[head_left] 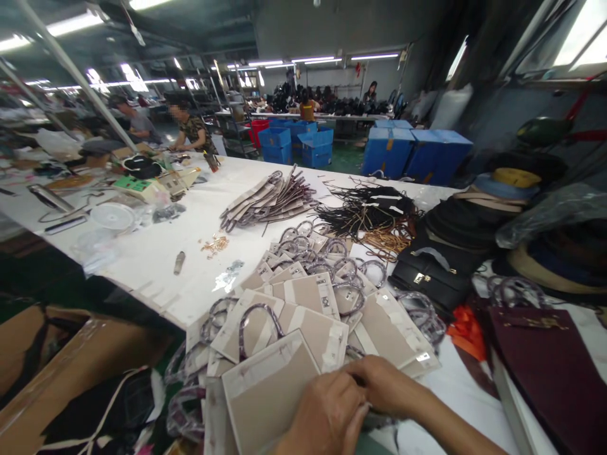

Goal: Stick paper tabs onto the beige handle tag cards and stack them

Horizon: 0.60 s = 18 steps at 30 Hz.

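Note:
My left hand (327,404) and my right hand (379,384) meet at the lower middle, both with closed fingers. What they pinch is hidden behind the fingers. Under my left hand lies the right side of a beige bag panel (270,392) with a pale strip along its top. More beige panels (303,291) are heaped just beyond, many carrying plastic-wrapped dark purple loop handles (260,311). One panel (391,328) with a small metal fitting lies close to my right hand.
On the white table (156,265) are stacked strips (270,199), black cords (365,208), small gold-coloured pieces (214,245) and a black bag (427,272). A maroon bag (545,373) stands right. A cardboard box (109,354) is lower left. Co-workers (192,129) sit beyond; blue boxes (389,148) stand behind.

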Each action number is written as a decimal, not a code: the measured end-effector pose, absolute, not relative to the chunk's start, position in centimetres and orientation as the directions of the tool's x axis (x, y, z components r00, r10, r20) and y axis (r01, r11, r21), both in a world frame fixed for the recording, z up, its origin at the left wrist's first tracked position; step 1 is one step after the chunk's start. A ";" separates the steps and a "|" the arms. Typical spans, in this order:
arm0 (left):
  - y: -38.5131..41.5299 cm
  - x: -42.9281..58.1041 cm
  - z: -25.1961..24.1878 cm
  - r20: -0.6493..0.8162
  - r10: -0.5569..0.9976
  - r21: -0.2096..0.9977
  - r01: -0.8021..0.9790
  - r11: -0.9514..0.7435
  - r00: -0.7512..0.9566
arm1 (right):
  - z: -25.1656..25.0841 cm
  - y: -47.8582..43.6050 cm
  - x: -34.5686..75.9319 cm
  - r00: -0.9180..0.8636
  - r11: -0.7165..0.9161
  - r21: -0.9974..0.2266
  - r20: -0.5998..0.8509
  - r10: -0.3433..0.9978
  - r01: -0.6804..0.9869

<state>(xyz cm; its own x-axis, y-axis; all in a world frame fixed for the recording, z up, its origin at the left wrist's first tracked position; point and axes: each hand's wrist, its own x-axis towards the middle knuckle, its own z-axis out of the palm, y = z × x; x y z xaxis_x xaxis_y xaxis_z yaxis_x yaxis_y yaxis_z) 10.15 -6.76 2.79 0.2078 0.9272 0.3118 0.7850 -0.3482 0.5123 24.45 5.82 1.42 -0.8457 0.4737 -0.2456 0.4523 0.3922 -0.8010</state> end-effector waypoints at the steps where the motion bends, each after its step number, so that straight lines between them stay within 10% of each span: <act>1: -6.9 10.1 2.9 0.297 0.933 0.507 0.794 -0.334 0.203 | 1.8 6.3 24.4 -0.826 0.440 -0.763 -0.211 0.523 0.473; 7: -7.5 9.4 3.1 0.237 0.956 0.504 0.820 -0.273 0.172 | 1.4 8.8 21.3 -0.587 0.501 -0.582 0.050 0.808 0.640; 18: -7.1 8.4 2.7 0.270 0.963 0.683 0.700 -0.209 0.024 | 0.1 5.1 19.7 -0.771 0.211 -0.953 -0.034 0.636 0.216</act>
